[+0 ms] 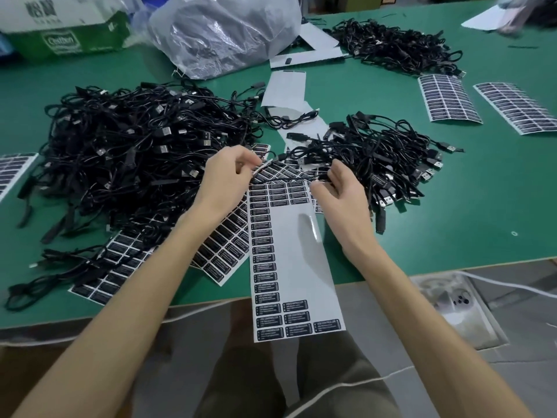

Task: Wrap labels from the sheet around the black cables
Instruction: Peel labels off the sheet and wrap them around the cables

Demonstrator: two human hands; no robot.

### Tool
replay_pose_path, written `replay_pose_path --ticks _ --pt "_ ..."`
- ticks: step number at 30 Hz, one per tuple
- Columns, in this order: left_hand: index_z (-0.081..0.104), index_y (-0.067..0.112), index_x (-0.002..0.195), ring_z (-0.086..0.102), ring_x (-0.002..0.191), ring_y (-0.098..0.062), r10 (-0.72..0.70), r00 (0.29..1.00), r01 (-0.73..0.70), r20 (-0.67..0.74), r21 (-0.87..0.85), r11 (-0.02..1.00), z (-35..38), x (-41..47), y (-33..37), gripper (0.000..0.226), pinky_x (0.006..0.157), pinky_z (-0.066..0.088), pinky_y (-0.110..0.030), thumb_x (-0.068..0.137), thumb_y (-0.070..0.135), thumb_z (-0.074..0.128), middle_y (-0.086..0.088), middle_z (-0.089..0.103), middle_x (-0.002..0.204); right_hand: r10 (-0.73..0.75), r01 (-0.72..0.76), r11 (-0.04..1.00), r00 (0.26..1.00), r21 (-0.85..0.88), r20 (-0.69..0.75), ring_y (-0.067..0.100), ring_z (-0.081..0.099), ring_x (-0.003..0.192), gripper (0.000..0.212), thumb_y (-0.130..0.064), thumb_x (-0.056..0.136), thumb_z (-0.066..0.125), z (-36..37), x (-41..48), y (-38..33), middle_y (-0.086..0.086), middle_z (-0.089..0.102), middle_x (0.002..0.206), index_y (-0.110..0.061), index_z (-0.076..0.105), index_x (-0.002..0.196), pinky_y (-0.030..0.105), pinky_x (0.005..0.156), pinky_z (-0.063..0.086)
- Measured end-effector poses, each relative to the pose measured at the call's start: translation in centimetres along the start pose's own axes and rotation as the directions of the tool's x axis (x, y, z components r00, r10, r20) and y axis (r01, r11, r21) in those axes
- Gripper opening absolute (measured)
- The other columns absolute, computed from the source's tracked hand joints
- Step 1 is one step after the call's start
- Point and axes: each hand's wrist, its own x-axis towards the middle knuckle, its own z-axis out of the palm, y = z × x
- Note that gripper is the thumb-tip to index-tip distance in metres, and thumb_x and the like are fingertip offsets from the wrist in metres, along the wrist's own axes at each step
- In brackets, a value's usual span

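Note:
A long white label sheet [297, 267] with black labels lies on the green table, hanging over its near edge. Just above its far end, my left hand [227, 176] pinches a black label [261, 169] at the fingertips. My right hand [337, 191] pinches a thin black cable [289, 178] that stretches between both hands. A big heap of black cables [129, 152] lies to the left. A smaller heap [376, 158] lies to the right, behind my right hand.
More label sheets lie under my left forearm [217, 251], at the far right [449, 98] and at the left edge [12, 173]. A clear plastic bag [223, 31], a green-and-white box [66, 28] and a third cable pile [398, 46] sit at the back. The table's near edge [452, 263] borders grey floor.

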Motion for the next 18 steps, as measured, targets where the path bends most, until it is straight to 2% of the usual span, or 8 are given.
replay_pose_path --ticks 2,3,6,8,11,15,18 --pt "0.073 0.019 0.104 0.065 0.097 -0.007 0.028 1.000 -0.028 -0.005 0.069 0.997 0.0 -0.4 -0.4 0.025 0.083 0.044 -0.004 0.099 0.001 0.056 0.000 0.069 0.110 0.003 -0.004 1.000 1.000 0.014 0.008 -0.003 0.039 0.131 0.073 -0.027 0.101 0.062 0.0 -0.1 0.1 0.000 0.035 0.164 -0.016 0.025 0.163 0.021 0.108 0.034" --pt "0.073 0.017 0.106 0.064 0.098 -0.009 0.048 0.999 -0.048 -0.004 0.101 0.994 0.0 -0.6 -0.5 0.024 0.083 0.044 -0.004 0.098 0.000 0.057 -0.001 0.067 0.111 0.005 -0.005 0.999 1.000 0.033 0.002 -0.002 0.040 0.133 0.072 -0.025 0.101 0.062 -0.1 -0.1 0.1 0.000 0.036 0.164 -0.016 0.026 0.162 0.021 0.108 0.035" --pt "0.071 0.013 0.111 0.059 0.107 -0.014 0.111 0.994 -0.112 0.011 0.171 0.979 0.2 -1.1 -0.8 0.021 0.098 0.048 -0.024 0.097 0.002 0.061 -0.002 0.057 0.117 0.007 -0.004 0.997 0.999 0.080 -0.039 0.002 0.046 0.136 0.063 -0.018 0.100 0.063 -0.2 -0.2 0.1 0.000 0.045 0.157 -0.015 0.036 0.157 0.016 0.105 0.038" --pt "0.070 0.012 0.115 0.051 0.118 -0.019 0.137 0.990 -0.126 -0.027 0.246 0.961 0.2 -1.2 -1.0 0.021 0.106 0.042 -0.032 0.096 0.004 0.066 -0.004 0.051 0.122 -0.001 0.006 0.997 0.998 0.080 -0.060 0.003 0.051 0.133 0.056 -0.014 0.099 0.063 -0.3 -0.3 0.0 -0.002 0.054 0.149 -0.014 0.044 0.152 0.017 0.107 0.042" --pt "0.065 0.013 0.124 0.043 0.123 -0.025 0.124 0.982 -0.066 -0.141 0.360 0.931 -0.3 -1.2 -1.6 0.032 0.111 0.034 -0.038 0.093 0.010 0.071 -0.008 0.046 0.129 -0.021 0.027 0.997 0.997 0.077 -0.074 0.002 0.060 0.122 0.044 -0.011 0.099 0.062 -0.4 -0.4 0.0 -0.005 0.063 0.132 -0.012 0.054 0.141 0.023 0.107 0.049" --pt "0.056 0.011 0.137 0.036 0.135 -0.029 0.070 0.945 0.096 -0.319 0.476 0.874 -2.0 -1.3 -3.0 0.041 0.113 0.023 -0.045 0.098 0.021 0.065 -0.011 0.042 0.141 -0.056 0.060 0.997 0.996 0.054 -0.071 0.003 0.065 0.111 0.032 -0.008 0.097 0.062 -0.4 -0.4 0.1 -0.005 0.068 0.120 -0.014 0.061 0.129 0.024 0.100 0.052" --pt "0.051 0.007 0.140 0.032 0.139 -0.032 0.030 0.939 0.183 -0.344 0.571 0.800 -2.8 -1.2 -3.7 0.047 0.113 0.022 -0.050 0.100 0.028 0.063 -0.012 0.038 0.149 -0.065 0.068 0.997 0.996 0.047 -0.063 0.005 0.067 0.107 0.028 -0.006 0.096 0.061 -0.4 -0.4 0.2 -0.005 0.071 0.115 -0.016 0.064 0.122 0.027 0.099 0.054"
